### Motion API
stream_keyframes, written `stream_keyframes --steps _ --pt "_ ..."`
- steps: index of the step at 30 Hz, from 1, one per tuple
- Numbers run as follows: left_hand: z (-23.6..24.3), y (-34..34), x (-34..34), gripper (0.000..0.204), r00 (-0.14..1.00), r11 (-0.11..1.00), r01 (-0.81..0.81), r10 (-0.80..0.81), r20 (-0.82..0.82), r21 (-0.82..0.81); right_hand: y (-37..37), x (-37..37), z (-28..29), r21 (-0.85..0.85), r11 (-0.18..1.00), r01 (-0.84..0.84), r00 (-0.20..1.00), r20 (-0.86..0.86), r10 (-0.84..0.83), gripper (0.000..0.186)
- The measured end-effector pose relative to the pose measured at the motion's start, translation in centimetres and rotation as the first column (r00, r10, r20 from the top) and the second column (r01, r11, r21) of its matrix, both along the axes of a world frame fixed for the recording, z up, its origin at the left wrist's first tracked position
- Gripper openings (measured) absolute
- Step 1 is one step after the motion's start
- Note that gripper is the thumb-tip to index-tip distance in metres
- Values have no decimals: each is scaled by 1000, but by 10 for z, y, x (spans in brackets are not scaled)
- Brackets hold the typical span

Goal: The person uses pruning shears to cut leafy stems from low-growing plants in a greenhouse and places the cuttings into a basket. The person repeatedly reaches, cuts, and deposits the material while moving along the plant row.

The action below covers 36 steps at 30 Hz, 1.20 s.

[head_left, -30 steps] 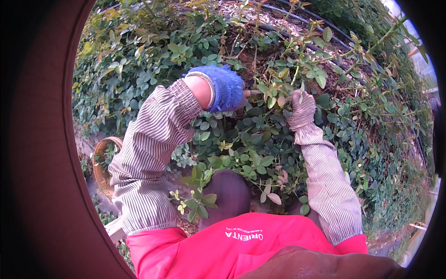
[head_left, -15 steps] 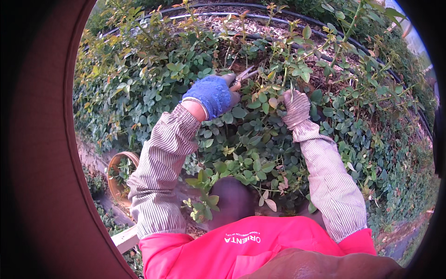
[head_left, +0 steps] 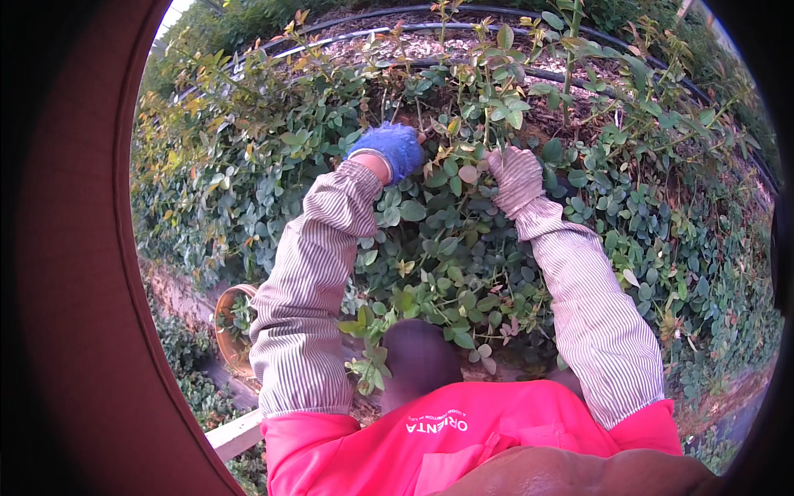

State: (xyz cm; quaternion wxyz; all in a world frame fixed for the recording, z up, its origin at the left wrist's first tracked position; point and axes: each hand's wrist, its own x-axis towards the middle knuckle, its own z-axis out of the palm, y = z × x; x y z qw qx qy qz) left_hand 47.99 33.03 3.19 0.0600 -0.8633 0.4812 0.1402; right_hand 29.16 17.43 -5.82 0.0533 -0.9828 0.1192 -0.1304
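My left hand (head_left: 389, 150), in a fuzzy blue glove, is closed among the leaves; the pruning shears seen in it a moment earlier are now mostly hidden by glove and foliage. To its right, my right hand (head_left: 515, 178), in a pale knitted glove, grips a leafy rose stem (head_left: 488, 124) with curled fingers. Both arms wear striped sleeves. Dense rose foliage (head_left: 447, 240) surrounds both hands and hangs below them.
Black irrigation hoses (head_left: 538, 73) cross the mulched bed (head_left: 438, 45) above. An orange-brown container (head_left: 227, 331) with leaves stands at lower left beside a pale rail (head_left: 233, 431). A tall thorny cane (head_left: 571, 58) rises at upper right. My dark knee (head_left: 418, 360) is below.
The shears' blades, visible half a second ago, have pushed into the foliage with my left hand. The view has shifted, bringing more of the bed into sight. My right hand still grips.
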Motion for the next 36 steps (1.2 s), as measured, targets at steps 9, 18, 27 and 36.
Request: stream_keyframes --steps 9,18,27,36 --pt "-3 25 23 31 571 858 -506 251 -782 -94 -9 6 -24 -142 990 -19 996 80 31 23" --pt "-49 10 5 24 917 875 -135 -67 -393 -465 -7 -1 2 -20 999 -43 990 -135 40 29" --pt "-50 11 28 54 921 845 -48 -169 -350 -532 -4 -5 5 100 995 6 998 61 -12 58" --pt "-42 19 10 28 -189 554 -821 -30 -982 141 -10 1 -7 -9 1000 -21 989 -148 20 39"
